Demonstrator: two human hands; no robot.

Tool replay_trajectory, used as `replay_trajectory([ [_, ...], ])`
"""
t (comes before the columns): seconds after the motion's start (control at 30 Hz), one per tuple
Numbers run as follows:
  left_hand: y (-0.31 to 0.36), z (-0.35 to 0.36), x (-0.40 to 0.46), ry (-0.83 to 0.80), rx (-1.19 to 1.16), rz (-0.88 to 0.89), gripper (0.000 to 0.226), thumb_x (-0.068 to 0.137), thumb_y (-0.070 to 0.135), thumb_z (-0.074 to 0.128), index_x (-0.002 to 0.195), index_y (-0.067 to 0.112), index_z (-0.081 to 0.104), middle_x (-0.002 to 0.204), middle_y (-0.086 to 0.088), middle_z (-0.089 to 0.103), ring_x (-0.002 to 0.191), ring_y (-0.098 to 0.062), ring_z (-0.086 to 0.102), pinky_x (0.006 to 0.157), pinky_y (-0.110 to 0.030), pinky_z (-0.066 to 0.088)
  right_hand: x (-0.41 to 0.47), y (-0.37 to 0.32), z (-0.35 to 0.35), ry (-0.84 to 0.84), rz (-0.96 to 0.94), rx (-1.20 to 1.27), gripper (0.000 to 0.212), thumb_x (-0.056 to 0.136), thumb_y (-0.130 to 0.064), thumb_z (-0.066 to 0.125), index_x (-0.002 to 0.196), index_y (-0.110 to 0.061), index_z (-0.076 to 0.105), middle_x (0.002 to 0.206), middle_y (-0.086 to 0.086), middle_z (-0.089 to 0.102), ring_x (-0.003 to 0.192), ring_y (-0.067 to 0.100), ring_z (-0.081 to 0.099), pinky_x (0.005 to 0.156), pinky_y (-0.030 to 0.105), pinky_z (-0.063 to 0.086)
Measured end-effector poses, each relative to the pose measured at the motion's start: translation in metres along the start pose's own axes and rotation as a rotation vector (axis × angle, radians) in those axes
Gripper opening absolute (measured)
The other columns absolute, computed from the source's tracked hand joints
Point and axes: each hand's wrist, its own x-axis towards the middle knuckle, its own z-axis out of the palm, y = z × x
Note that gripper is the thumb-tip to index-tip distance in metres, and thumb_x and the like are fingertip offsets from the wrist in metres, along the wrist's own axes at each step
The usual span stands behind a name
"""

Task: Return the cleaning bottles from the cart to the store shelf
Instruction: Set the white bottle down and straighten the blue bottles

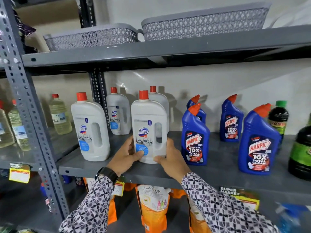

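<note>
A white Domex bottle (pixel 149 126) with a red cap stands upright near the front edge of the grey metal shelf (pixel 94 166). My left hand (pixel 127 153) grips its lower left side and my right hand (pixel 170 157) grips its lower right side. Three more white Domex bottles stand around it: one at the left front (pixel 90 130) and two behind (pixel 117 113) (pixel 159 101). To the right stand several blue Harpic bottles (pixel 195 137) (pixel 259 142) with orange-red caps. The cart is out of view.
Dark green-labelled bottles (pixel 301 152) stand at the far right. Pale yellow liquid bottles (pixel 59 115) fill the left bay behind a perforated post (pixel 25 91). Grey lattice baskets (pixel 203 24) sit on the upper shelf. Orange Santoor pouches (pixel 154 207) hang below.
</note>
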Motion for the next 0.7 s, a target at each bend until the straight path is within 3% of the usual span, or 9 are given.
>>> replay_trajectory([
  [0.1, 0.016, 0.003, -0.018, 0.154, 0.011, 0.002, 0.063, 0.09, 0.007, 0.07, 0.143, 0.033, 0.046, 0.122, 0.006, 0.069, 0.11, -0.008, 0.066, 0.09, -0.024, 0.054, -0.029, -0.001, -0.012, 0.0, -0.02, -0.056, 0.081, 0.095, -0.012, 0.072, 0.159, -0.033, 0.026, 0.142, -0.016, 0.05, 0.133, 0.005, 0.05, 0.112, 0.028, 0.047],
  [0.2, 0.029, 0.023, -0.04, 0.613, 0.064, 0.129, 0.048, 0.091, 0.002, 0.063, 0.13, 0.029, 0.06, 0.108, 0.001, 0.07, 0.097, -0.013, 0.066, 0.09, -0.033, 0.054, -0.057, 0.011, -0.044, 0.246, -0.064, -0.112, 0.06, 0.098, -0.012, 0.068, 0.152, -0.029, 0.047, 0.132, -0.009, 0.065, 0.118, 0.003, 0.065, 0.095, 0.019, 0.056],
  [0.23, 0.035, 0.037, -0.048, 0.659, 0.042, 0.179, 0.042, 0.09, 0.0, 0.062, 0.121, 0.028, 0.065, 0.1, 0.001, 0.071, 0.091, -0.014, 0.067, 0.09, -0.035, 0.055, -0.063, 0.017, -0.056, 0.37, -0.088, -0.118, 0.05, 0.097, -0.011, 0.068, 0.143, -0.026, 0.055, 0.126, -0.006, 0.068, 0.109, 0.004, 0.069, 0.088, 0.02, 0.06],
  [0.27, 0.038, 0.052, -0.053, 0.639, 0.039, 0.215, 0.037, 0.089, 0.001, 0.063, 0.113, 0.029, 0.068, 0.094, 0.003, 0.073, 0.086, -0.013, 0.067, 0.089, -0.036, 0.055, -0.064, 0.025, -0.067, 0.483, -0.101, -0.12, 0.044, 0.096, -0.008, 0.069, 0.136, -0.023, 0.059, 0.123, -0.003, 0.067, 0.105, 0.006, 0.07, 0.085, 0.025, 0.063],
  [0.33, 0.046, 0.086, -0.057, 0.428, 0.1, 0.239, 0.029, 0.091, 0.014, 0.065, 0.11, 0.036, 0.071, 0.094, 0.014, 0.076, 0.088, -0.003, 0.07, 0.091, -0.032, 0.057, -0.06, 0.037, -0.087, 0.579, -0.067, -0.096, 0.05, 0.091, -0.006, 0.074, 0.135, -0.022, 0.056, 0.127, 0.0, 0.061, 0.107, 0.009, 0.067, 0.089, 0.035, 0.063],
  [0.43, 0.059, 0.135, -0.045, 0.051, 0.315, 0.211, 0.042, 0.099, 0.027, 0.057, 0.136, 0.044, 0.047, 0.118, 0.035, 0.059, 0.1, 0.022, 0.059, 0.095, -0.01, 0.046, -0.04, 0.046, -0.109, 0.361, 0.042, 0.028, 0.084, 0.081, -0.012, 0.086, 0.15, -0.026, 0.041, 0.137, -0.005, 0.058, 0.123, 0.01, 0.059, 0.101, 0.033, 0.053],
  [0.5, 0.06, 0.157, -0.03, -0.026, 0.309, 0.199, 0.054, 0.1, 0.029, 0.054, 0.149, 0.037, 0.034, 0.133, 0.024, 0.057, 0.117, 0.005, 0.058, 0.101, -0.018, 0.044, -0.03, 0.047, -0.115, 0.203, 0.054, 0.118, 0.09, 0.078, -0.012, 0.088, 0.153, -0.029, 0.041, 0.132, -0.01, 0.065, 0.121, 0.007, 0.064, 0.102, 0.032, 0.054],
  [0.57, 0.057, 0.164, -0.016, -0.007, 0.247, 0.162, 0.055, 0.099, 0.026, 0.056, 0.15, 0.032, 0.035, 0.14, 0.01, 0.06, 0.125, -0.009, 0.058, 0.11, -0.032, 0.045, -0.026, 0.051, -0.117, 0.177, 0.05, 0.09, 0.077, 0.08, -0.011, 0.086, 0.146, -0.027, 0.049, 0.13, -0.008, 0.071, 0.119, 0.01, 0.069, 0.106, 0.041, 0.057],
  [0.7, 0.056, 0.169, -0.002, -0.037, 0.18, 0.109, 0.043, 0.094, 0.023, 0.064, 0.135, 0.027, 0.052, 0.132, 0.004, 0.067, 0.12, -0.01, 0.064, 0.109, -0.042, 0.05, -0.037, 0.058, -0.126, 0.202, 0.045, -0.079, 0.06, 0.089, -0.014, 0.08, 0.141, -0.016, 0.05, 0.131, 0.003, 0.071, 0.119, 0.02, 0.07, 0.097, 0.032, 0.056],
])
